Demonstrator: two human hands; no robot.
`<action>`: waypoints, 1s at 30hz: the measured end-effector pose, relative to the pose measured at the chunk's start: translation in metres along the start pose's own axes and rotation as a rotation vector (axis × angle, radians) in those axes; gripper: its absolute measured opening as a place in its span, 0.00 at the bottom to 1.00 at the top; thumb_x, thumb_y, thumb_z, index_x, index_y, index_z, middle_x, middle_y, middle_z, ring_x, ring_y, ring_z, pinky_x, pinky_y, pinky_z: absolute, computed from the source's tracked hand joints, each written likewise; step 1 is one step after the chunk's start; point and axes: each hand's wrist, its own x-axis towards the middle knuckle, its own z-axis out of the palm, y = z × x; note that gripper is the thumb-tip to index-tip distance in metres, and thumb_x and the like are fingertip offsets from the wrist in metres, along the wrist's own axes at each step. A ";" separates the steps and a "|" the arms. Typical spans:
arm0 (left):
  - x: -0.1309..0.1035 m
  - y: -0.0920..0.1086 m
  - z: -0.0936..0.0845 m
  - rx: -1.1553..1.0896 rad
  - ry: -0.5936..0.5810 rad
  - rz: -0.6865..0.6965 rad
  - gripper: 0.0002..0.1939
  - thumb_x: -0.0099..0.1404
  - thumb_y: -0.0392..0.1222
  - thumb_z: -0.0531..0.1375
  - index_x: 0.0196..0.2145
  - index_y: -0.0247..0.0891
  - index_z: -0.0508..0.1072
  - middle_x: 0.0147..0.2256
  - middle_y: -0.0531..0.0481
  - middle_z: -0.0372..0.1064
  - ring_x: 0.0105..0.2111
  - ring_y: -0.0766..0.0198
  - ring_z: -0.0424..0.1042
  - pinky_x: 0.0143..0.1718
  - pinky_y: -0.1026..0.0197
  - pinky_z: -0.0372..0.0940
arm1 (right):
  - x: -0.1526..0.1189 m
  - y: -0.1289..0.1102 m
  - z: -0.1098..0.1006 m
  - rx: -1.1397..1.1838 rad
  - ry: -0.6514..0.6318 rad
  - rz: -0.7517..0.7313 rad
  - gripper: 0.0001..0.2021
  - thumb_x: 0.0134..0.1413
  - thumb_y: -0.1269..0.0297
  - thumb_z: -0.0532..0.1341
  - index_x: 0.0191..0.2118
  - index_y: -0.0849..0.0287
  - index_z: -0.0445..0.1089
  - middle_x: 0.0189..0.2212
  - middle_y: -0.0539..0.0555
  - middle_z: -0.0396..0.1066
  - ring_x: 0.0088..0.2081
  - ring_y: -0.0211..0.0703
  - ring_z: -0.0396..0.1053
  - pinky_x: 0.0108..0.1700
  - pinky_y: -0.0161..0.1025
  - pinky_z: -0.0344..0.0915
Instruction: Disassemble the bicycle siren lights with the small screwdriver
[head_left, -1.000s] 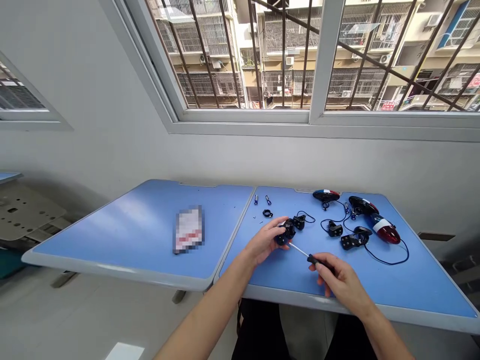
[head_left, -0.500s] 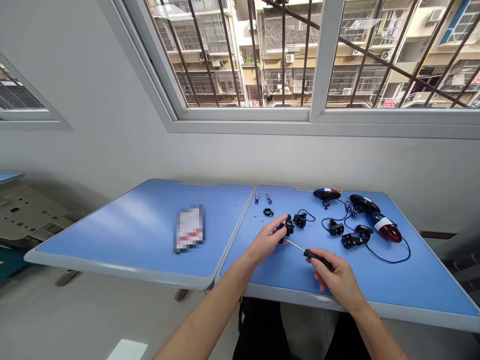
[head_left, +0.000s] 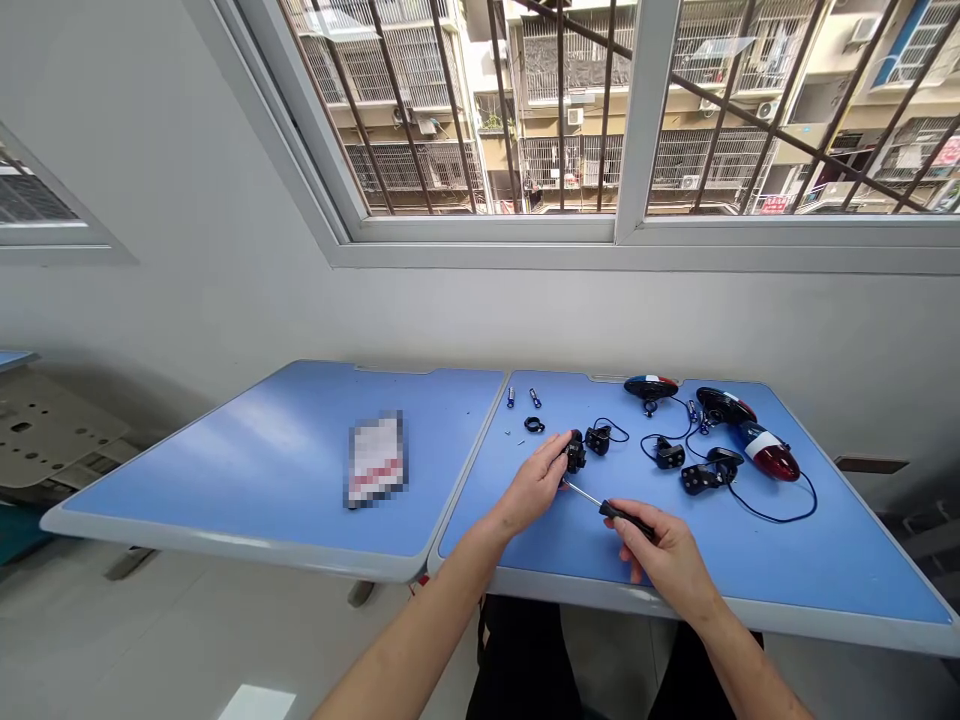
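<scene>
My left hand (head_left: 534, 485) is closed round a small black part (head_left: 575, 452) above the right-hand blue table. In my right hand (head_left: 667, 550) is a screwdriver (head_left: 628, 520) with a black handle; its metal shaft points up and left, and the tip is at the underside of the held part, close to my left fingers. Just behind the held part lies a black switch box (head_left: 598, 438) with a looped cable. A black ring clamp (head_left: 534, 425) and two small blue-and-black cylinders (head_left: 511, 397) lie behind my left hand, near a few tiny screws.
Red, white and blue lamps (head_left: 772, 455) with black cables and switch boxes (head_left: 699, 479) lie on the right of the table (head_left: 847, 570). A blurred white and red packet (head_left: 376, 460) lies on the left table (head_left: 247, 460). Behind is a barred window.
The view has shifted slightly. The part in my left hand has turned a little, and its blue portion no longer shows. The screwdriver stays against it.
</scene>
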 end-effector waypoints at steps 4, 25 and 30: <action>-0.001 0.001 0.000 0.067 -0.033 0.002 0.23 0.67 0.41 0.48 0.59 0.36 0.62 0.63 0.44 0.50 0.64 0.54 0.45 0.55 0.53 0.61 | 0.000 0.000 0.000 -0.009 -0.005 -0.003 0.18 0.51 0.54 0.61 0.45 0.57 0.73 0.34 0.56 0.76 0.20 0.36 0.66 0.19 0.33 0.65; 0.000 -0.011 -0.001 0.356 -0.042 0.118 0.23 0.70 0.43 0.44 0.61 0.40 0.58 0.64 0.47 0.47 0.64 0.56 0.44 0.63 0.51 0.47 | 0.003 -0.003 0.003 0.025 -0.024 -0.009 0.20 0.50 0.52 0.60 0.44 0.61 0.73 0.33 0.57 0.75 0.20 0.35 0.66 0.17 0.32 0.64; 0.001 -0.015 -0.002 0.361 -0.041 0.147 0.23 0.70 0.42 0.43 0.60 0.38 0.59 0.64 0.45 0.48 0.64 0.57 0.45 0.63 0.51 0.46 | 0.002 -0.010 0.006 0.025 -0.010 -0.018 0.19 0.49 0.52 0.61 0.42 0.61 0.73 0.31 0.56 0.75 0.19 0.34 0.65 0.17 0.32 0.64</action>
